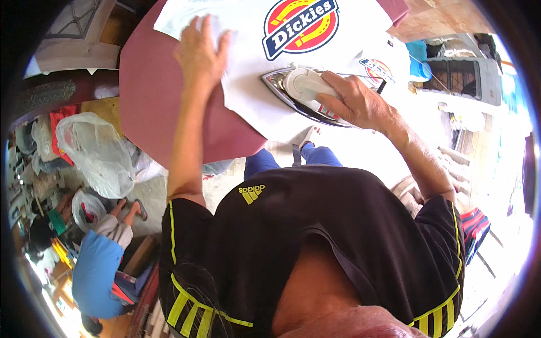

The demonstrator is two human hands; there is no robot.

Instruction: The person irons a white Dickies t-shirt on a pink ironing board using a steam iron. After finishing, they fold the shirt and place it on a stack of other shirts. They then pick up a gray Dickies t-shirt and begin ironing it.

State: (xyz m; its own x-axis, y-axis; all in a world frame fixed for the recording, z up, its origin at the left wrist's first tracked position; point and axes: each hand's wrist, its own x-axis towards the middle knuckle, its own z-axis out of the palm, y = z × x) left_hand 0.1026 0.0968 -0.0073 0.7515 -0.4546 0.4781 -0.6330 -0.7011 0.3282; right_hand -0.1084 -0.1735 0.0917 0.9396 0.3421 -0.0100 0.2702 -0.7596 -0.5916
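A white T-shirt (245, 93) with a large red, yellow and blue printed emblem lies spread over a surface covered in maroon cloth (152, 90). My right hand (358, 101) is wrapped round the handle of a clothes iron (301, 84) with a white top and a shiny metal rim. The iron rests on the shirt below the emblem, its pointed tip toward the left. At the shirt's left edge my left hand (202, 50) lies flat, fingers apart and holding nothing. Part of a second, smaller emblem (376, 70) shows beyond the iron.
A clear plastic bag (96, 152) bulges left of the covered surface. Farther down on the left, a person in a blue shirt (97, 270) is bent over among bags and clutter. On the right stand a grey-framed appliance or crate (465, 79) and a blue container (418, 59).
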